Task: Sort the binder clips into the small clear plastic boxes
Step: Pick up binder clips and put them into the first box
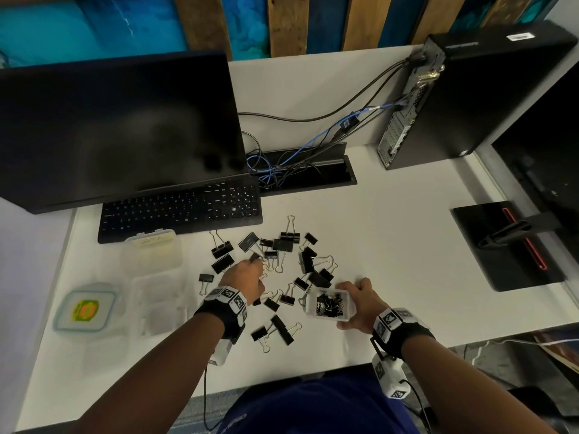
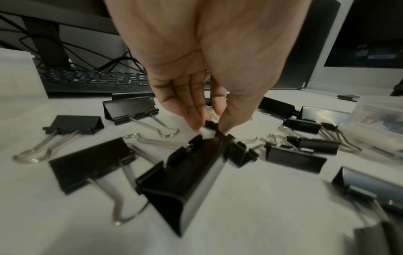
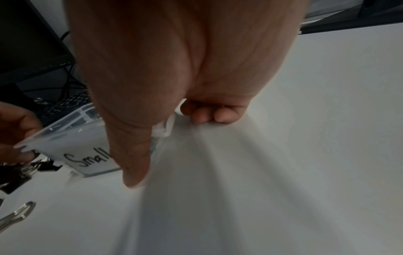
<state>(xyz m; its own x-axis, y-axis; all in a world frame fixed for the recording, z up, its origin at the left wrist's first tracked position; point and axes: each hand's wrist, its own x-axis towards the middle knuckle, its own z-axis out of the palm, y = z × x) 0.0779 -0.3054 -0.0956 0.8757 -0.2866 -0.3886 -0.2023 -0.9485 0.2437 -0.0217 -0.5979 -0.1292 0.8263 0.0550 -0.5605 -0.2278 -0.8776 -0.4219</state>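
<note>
Left hand (image 2: pixel 196 65) fingers (image 2: pixel 191 110) pinching small black binder clip (image 2: pixel 210 124) just above white surface (image 1: pixel 391 245), among scattered clips (image 1: pixel 282 264). Right hand (image 1: pixel 360 305) fingers wrapped around clear box (image 1: pixel 329 303) labelled "Small", holding clips, right of scatter.

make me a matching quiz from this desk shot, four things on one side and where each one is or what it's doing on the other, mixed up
Things:
1. left hand
2. right hand
3. keyboard
4. green-labelled lid

Places or states:
A. lies flat at the desk's left edge
B. pinches a small binder clip in the pile
C. grips the "Small" box of clips
D. sits in front of the monitor

Pairs: 1-B, 2-C, 3-D, 4-A
</note>
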